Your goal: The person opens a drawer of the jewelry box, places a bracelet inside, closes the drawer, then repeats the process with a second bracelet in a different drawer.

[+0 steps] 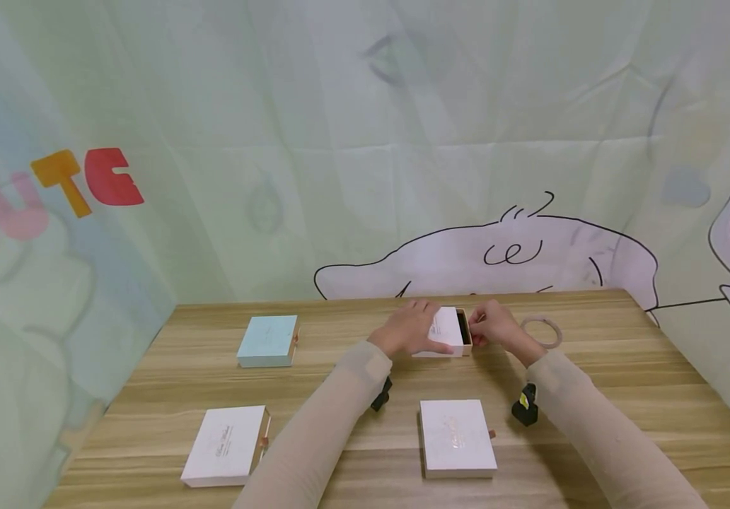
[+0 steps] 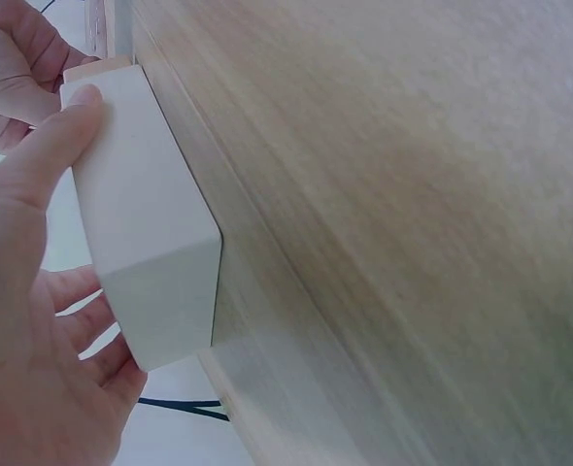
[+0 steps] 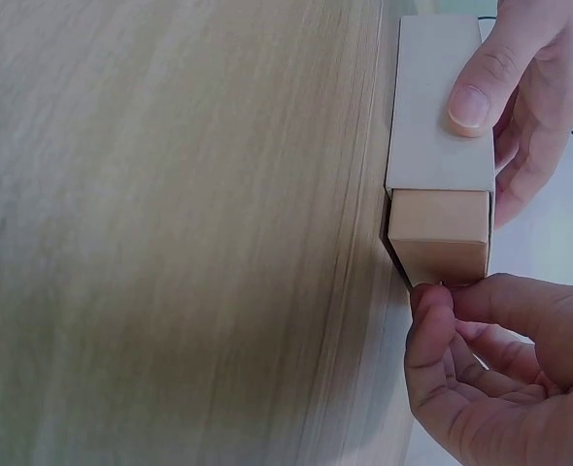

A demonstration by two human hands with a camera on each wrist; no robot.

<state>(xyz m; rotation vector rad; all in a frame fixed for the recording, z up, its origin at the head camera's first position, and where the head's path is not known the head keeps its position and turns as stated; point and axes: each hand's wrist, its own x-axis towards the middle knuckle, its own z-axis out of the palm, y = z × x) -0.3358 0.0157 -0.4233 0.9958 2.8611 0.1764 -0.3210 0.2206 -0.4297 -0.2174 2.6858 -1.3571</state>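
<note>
A white drawer-style gift box lies near the back of the table, its tan inner drawer slid partly out to the right. Through the gap in the head view, a dark interior shows. My left hand grips the white sleeve, thumb along the near side and fingers on the far side, as the left wrist view also shows. At the drawer's front, my right hand pinches with thumb and index finger; the small pull tab there is mostly hidden by the fingertips.
Right of the right hand lies a pale ring-shaped bangle. A light blue box sits at back left, a white box at front left and another white box between my forearms. Behind the table hangs a printed curtain.
</note>
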